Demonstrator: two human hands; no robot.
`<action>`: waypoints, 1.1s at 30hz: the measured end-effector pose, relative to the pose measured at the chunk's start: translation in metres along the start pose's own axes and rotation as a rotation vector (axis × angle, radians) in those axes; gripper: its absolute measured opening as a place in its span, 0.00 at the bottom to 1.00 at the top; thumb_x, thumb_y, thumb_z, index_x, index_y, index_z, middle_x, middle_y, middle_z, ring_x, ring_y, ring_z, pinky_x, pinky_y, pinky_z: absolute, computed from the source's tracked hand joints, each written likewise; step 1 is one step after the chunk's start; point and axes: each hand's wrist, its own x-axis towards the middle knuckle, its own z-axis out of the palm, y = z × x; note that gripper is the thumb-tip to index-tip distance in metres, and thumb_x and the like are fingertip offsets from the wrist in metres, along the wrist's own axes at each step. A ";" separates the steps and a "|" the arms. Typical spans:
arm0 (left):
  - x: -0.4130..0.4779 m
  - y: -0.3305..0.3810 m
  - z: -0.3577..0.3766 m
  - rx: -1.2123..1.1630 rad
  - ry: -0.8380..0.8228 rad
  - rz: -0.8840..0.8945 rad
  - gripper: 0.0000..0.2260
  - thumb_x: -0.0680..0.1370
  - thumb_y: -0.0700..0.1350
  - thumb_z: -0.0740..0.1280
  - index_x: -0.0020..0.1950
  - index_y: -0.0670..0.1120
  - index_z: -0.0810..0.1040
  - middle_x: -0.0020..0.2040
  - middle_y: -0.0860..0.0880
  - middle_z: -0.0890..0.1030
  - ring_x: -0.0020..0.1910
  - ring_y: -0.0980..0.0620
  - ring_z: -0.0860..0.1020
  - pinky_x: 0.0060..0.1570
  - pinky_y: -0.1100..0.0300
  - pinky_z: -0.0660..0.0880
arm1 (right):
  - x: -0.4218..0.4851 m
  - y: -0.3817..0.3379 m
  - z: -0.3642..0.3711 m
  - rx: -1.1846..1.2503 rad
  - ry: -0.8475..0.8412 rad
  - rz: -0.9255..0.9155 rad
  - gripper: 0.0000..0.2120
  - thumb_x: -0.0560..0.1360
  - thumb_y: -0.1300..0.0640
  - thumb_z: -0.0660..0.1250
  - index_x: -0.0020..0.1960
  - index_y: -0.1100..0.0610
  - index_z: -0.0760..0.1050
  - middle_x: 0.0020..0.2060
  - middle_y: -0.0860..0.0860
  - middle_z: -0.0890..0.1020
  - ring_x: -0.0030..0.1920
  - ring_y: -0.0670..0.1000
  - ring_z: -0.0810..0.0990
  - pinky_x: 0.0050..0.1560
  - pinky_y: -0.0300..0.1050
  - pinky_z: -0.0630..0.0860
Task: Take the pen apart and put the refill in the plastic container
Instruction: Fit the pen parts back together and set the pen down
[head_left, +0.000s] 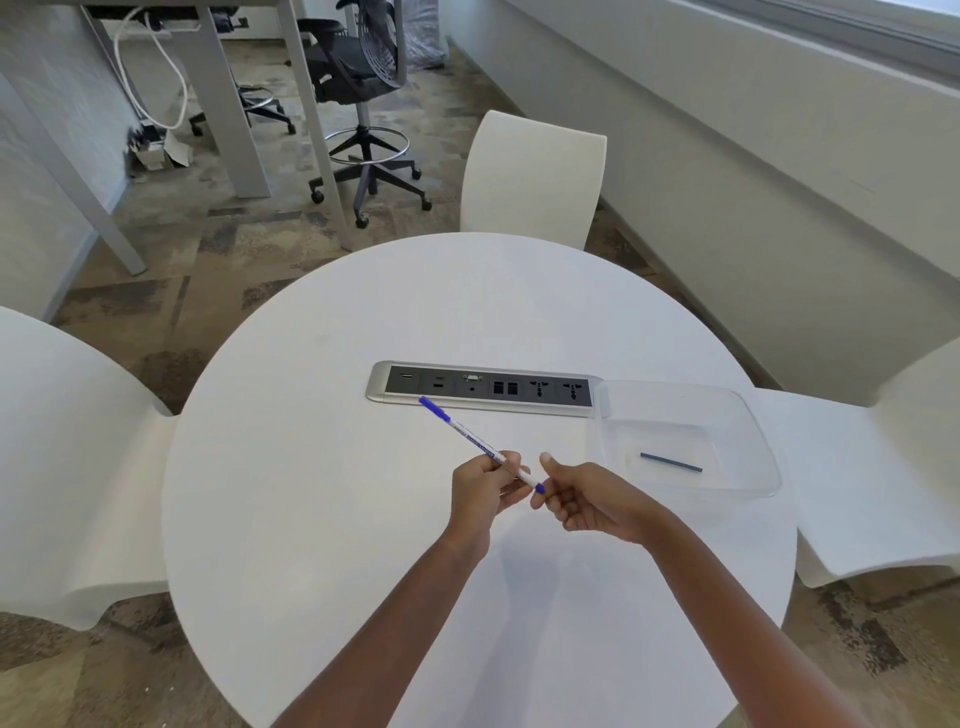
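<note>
A white pen (467, 432) with a blue cap and a blue end plug slants above the round white table (322, 519), cap pointing away to the left. My left hand (480, 491) grips its barrel near the lower end. My right hand (576, 499) is at the blue end plug (540, 488), fingers curled around it and thumb raised. To the right stands a clear plastic container (753, 415). A thin dark blue refill (670, 462) lies flat on its floor.
A grey power and socket strip (483, 387) is set into the table behind the pen. White chairs stand at the left (67, 467), right (883, 493) and far side (535, 176). A black office chair (358, 78) and desk legs are farther back.
</note>
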 end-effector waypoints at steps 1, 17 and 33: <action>0.001 0.000 -0.001 0.049 -0.006 0.000 0.07 0.79 0.37 0.63 0.41 0.41 0.77 0.35 0.46 0.79 0.28 0.57 0.80 0.32 0.68 0.78 | 0.001 0.000 0.002 -0.062 0.059 -0.039 0.22 0.76 0.43 0.59 0.34 0.58 0.80 0.24 0.47 0.74 0.26 0.45 0.70 0.29 0.33 0.71; 0.003 -0.012 -0.029 0.467 -0.306 -0.115 0.11 0.82 0.38 0.53 0.51 0.41 0.74 0.36 0.49 0.75 0.34 0.55 0.74 0.34 0.68 0.74 | 0.034 0.001 0.041 -0.265 0.391 -0.334 0.06 0.73 0.60 0.67 0.37 0.57 0.77 0.26 0.46 0.76 0.21 0.37 0.73 0.25 0.23 0.67; 0.033 -0.042 -0.073 1.357 0.092 0.343 0.18 0.81 0.48 0.55 0.71 0.46 0.65 0.72 0.47 0.66 0.71 0.50 0.62 0.66 0.62 0.62 | 0.073 0.015 0.059 -0.382 0.699 -0.185 0.09 0.73 0.59 0.66 0.51 0.63 0.74 0.44 0.57 0.81 0.38 0.52 0.76 0.42 0.41 0.70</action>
